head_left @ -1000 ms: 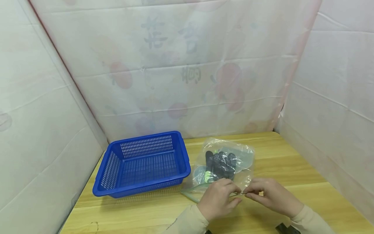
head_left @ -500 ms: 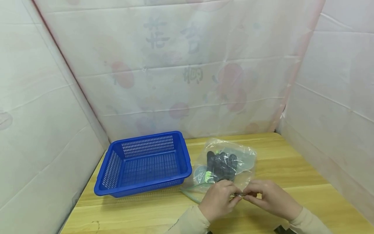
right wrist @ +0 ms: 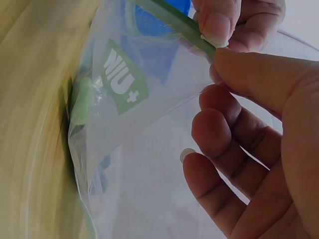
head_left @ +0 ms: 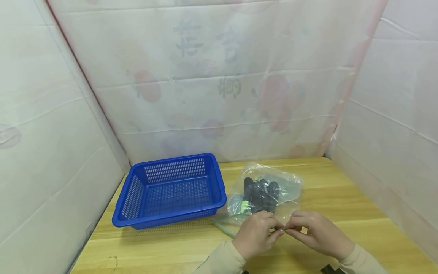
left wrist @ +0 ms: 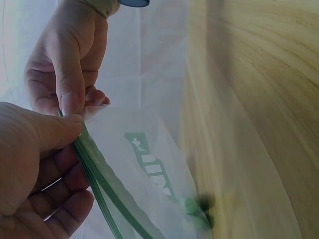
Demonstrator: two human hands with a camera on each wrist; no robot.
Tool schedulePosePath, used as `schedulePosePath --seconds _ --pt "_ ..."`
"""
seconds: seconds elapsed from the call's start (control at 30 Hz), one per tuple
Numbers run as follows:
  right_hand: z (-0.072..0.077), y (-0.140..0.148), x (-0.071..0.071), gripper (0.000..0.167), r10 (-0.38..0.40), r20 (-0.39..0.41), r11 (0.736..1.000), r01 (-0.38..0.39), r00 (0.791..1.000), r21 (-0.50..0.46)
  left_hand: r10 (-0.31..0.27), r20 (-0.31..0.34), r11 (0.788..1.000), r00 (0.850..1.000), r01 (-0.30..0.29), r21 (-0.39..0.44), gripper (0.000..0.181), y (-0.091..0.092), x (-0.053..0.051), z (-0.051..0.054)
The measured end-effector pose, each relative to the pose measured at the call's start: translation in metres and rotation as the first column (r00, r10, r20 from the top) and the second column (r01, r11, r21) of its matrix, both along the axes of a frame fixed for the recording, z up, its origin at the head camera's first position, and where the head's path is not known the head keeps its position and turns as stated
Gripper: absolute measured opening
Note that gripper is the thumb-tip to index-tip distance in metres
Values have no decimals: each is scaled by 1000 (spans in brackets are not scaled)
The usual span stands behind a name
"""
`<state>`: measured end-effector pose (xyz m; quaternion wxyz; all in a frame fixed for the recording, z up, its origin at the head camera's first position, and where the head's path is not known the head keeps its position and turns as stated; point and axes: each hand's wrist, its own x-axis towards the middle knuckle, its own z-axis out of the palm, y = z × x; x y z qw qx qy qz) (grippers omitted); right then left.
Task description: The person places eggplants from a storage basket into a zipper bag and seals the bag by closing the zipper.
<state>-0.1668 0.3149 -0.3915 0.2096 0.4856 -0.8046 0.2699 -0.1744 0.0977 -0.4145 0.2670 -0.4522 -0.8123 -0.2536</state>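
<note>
A clear plastic zip bag (head_left: pixel 291 186) lies on the table. Through it show a dark glove (head_left: pixel 261 194) with yellow-green trim and a pale flat thing whose kind I cannot tell. At the bag's near right corner, my left hand (head_left: pixel 256 230) pinches the green zip strip (right wrist: pixel 174 22) between thumb and index finger. My right hand (head_left: pixel 316 233) pinches the very end of that edge, its fingertips against the left hand's. Toward the left, the strip's two sides (left wrist: pixel 107 184) stand apart. A green printed label (right wrist: pixel 122 77) marks the bag's side.
An empty blue plastic basket (head_left: pixel 171 217) with slotted walls stands to the left of the bag, close to it. Pale printed cloth (head_left: pixel 226 95) walls in the wooden table (head_left: pixel 164 251) at the back and both sides.
My two hands' fingertips have drawn closer together at the bag's corner, covering the bit of strip that showed between them. The head view has shifted slightly; basket and bag lie as before.
</note>
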Motion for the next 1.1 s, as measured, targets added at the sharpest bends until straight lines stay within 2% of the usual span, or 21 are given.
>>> schedulePosePath --seconds 0.3,0.8,1.1 --pt "3 0 0 40 8 -26 1000 -9 1000 -11 12 -2 1000 1000 -12 -9 7 -1 -1 0" --pt "7 7 1 44 14 -8 999 -14 1000 -40 25 -10 999 1000 -25 -22 8 -2 -2 3" --pt "9 12 1 48 -3 -22 999 2 1000 -45 42 14 999 999 -41 -25 10 -5 -4 3"
